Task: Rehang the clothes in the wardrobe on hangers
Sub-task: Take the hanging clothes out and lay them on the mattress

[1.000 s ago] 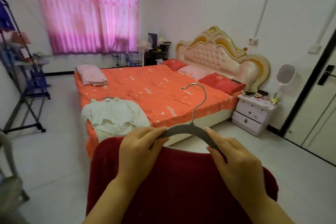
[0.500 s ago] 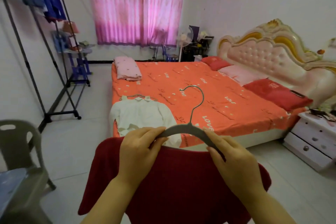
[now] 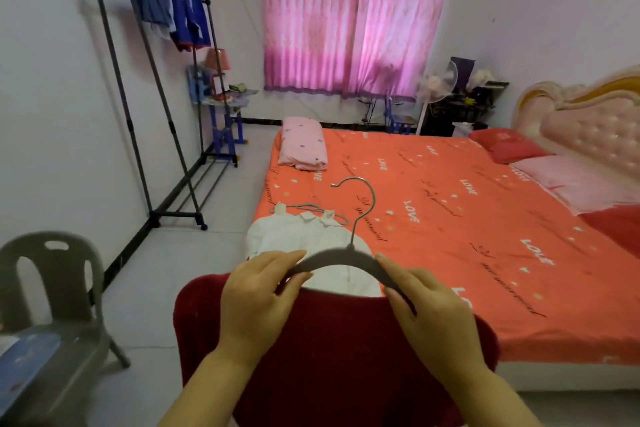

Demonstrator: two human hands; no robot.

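Note:
A dark red sweater (image 3: 332, 354) hangs on a grey hanger (image 3: 341, 256) with a metal hook, held up in front of me. My left hand (image 3: 258, 302) grips the hanger's left shoulder, and my right hand (image 3: 429, 308) grips its right shoulder. Behind them a white shirt (image 3: 304, 239) lies flat at the bed's corner with a second grey hanger (image 3: 323, 209) at its collar. A black clothes rack (image 3: 145, 121) stands at the left wall with two blue garments (image 3: 173, 10) draped over its top bar.
The bed (image 3: 467, 218) with an orange sheet fills the right side, with a folded pink quilt (image 3: 303, 146) at its far corner. A grey plastic chair (image 3: 52, 295) stands at the lower left. A standing fan (image 3: 433, 87) and a small blue table (image 3: 221, 104) sit under the pink curtains.
My view has swung left: the clothes rack and the chair have come fully into sight and the nightstand has left it. Both hands keep the same hold on the hanger.

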